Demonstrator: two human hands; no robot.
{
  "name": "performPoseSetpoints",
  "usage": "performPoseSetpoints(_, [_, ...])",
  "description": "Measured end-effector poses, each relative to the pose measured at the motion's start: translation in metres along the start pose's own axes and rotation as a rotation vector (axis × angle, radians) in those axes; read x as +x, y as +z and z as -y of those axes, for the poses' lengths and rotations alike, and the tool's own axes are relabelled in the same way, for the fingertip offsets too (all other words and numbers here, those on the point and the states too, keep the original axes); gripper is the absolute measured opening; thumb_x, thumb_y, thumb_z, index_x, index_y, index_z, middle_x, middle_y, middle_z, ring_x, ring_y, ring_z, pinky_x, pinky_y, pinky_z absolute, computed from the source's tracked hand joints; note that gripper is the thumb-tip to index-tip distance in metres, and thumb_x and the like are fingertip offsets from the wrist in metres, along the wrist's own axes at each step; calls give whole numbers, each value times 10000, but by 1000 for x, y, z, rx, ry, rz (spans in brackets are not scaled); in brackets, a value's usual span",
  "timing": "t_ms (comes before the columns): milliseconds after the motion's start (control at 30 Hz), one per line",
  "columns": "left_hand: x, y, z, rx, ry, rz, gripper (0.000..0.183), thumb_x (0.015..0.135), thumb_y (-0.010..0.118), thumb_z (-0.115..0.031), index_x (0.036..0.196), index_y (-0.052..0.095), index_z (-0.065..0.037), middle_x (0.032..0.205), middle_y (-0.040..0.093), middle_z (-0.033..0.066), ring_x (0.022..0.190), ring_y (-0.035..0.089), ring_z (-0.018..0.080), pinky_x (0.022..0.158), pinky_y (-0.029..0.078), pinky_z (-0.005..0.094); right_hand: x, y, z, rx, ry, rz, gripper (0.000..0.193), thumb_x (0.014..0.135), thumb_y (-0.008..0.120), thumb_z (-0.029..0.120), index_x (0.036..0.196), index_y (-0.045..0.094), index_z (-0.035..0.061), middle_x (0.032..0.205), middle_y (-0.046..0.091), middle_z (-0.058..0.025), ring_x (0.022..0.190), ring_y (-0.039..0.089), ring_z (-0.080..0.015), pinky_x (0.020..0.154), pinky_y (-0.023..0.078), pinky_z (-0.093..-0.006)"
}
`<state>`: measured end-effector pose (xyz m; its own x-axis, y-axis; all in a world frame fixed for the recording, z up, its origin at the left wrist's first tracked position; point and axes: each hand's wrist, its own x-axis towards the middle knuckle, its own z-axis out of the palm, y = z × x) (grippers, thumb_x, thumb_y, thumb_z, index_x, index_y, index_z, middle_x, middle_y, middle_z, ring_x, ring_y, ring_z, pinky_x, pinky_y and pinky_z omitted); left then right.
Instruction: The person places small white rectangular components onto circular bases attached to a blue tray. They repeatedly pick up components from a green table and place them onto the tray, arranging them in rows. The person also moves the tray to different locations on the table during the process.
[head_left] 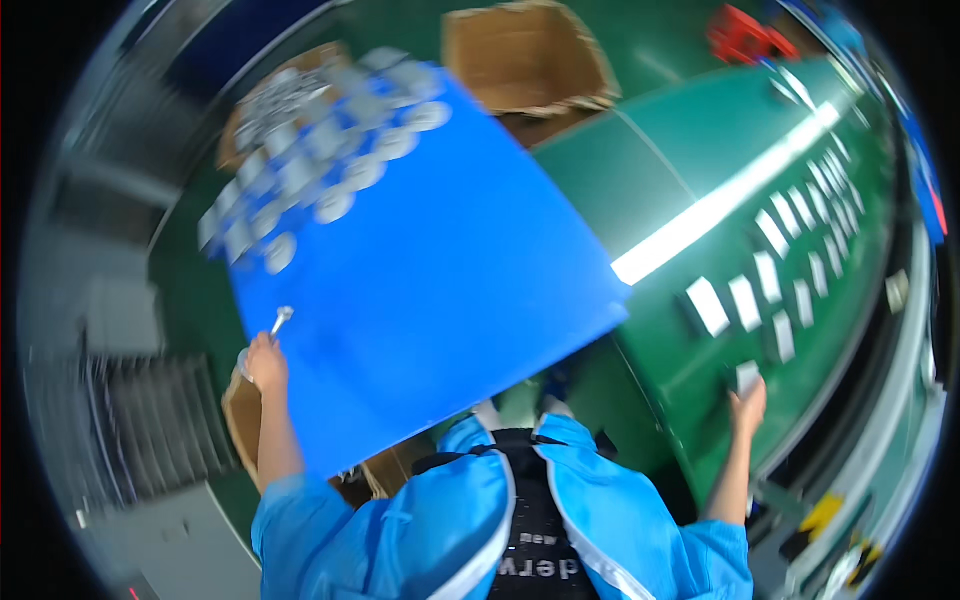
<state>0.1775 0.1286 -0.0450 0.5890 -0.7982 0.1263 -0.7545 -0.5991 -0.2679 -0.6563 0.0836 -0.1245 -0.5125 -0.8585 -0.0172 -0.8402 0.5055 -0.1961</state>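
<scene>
My left hand (267, 362) is closed at the left edge of the blue tabletop (430, 270). From its fingers sticks a small pale piece with a thin stem and a wider head (284, 314); its exact kind cannot be made out. A pale rounded edge (244, 364) shows beside the same hand. Over on the green surface, my right hand (747, 408) is closed round a small white block (747, 377). Close to that hand lies another white block (782, 338), one of several in rows. Motion blurs both held things.
Several white discs and pale blocks (335, 203) cover the far left of the blue tabletop. An open cardboard box (530, 60) stands beyond it, and another box (240, 420) is below its left edge. The long green table (640, 190) runs along the right. A red crate (745, 38) is far right.
</scene>
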Motion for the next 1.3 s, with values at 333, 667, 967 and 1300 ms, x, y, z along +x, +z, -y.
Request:
performPoseSetpoints(333, [65,83,16,-481,-48,-97,573,787,601,-270,1250,378,-15,1271,426,156,1171,408,312,954,351,387,-10,-8,42,-119,193,-34,783,652,729,209,1300,308,84,1264,411,-164,1147,412,-335,902,383,-443])
performPoseSetpoints(667, [196,149,-47,-1204,-336,-188,436,790,601,-302,1126,502,-43,1084,560,182,963,538,366,795,435,400,-95,-69,265,-135,-461,275,631,632,716,132,1188,442,9,1153,506,-198,1086,474,-331,923,386,-372])
performPoseSetpoints(967, [61,16,-27,-1218,810,782,442,790,597,-326,1141,524,-68,1065,582,142,987,542,236,851,411,333,-237,-47,601,332,-1617,394,884,602,760,320,1278,292,-4,1236,403,-212,1139,397,-372,942,354,-416])
performPoseSetpoints(1300, [21,14,155,-1052,305,980,266,770,603,-290,891,639,-56,744,612,100,653,574,167,587,435,284,-282,-19,615,138,-1240,852,602,680,708,287,1099,414,-30,1030,482,-228,951,502,-364,804,427,-418])
